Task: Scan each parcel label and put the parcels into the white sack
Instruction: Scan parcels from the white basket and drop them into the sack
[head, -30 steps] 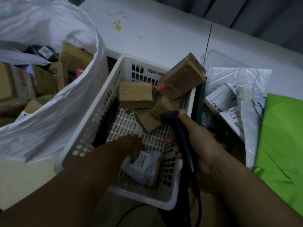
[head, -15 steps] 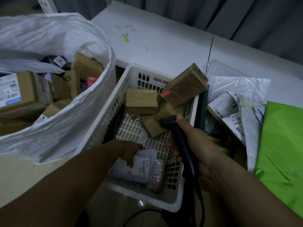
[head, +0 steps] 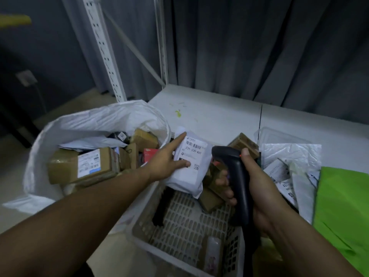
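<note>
One parcel (head: 194, 176) beside sack (head: 99, 118) rim

Two bare forearms and two bare hands, in dim light.

The left forearm (head: 89, 206), to the left of the white basket (head: 179, 220), is uncovered along all of its visible length, broad near the camera and narrowing evenly to a slim wrist. The left hand (head: 165, 162), beyond the basket's far left corner, is bare, with long, slender fingers; its nails are too dim to make out. The right forearm (head: 309, 246), along the basket's right side, is likewise uncovered to the wrist. The right hand (head: 259, 182), over the basket's far right part, is bare, with a short nail on the thumb tip and rounded knuckles on three fingers.
</note>
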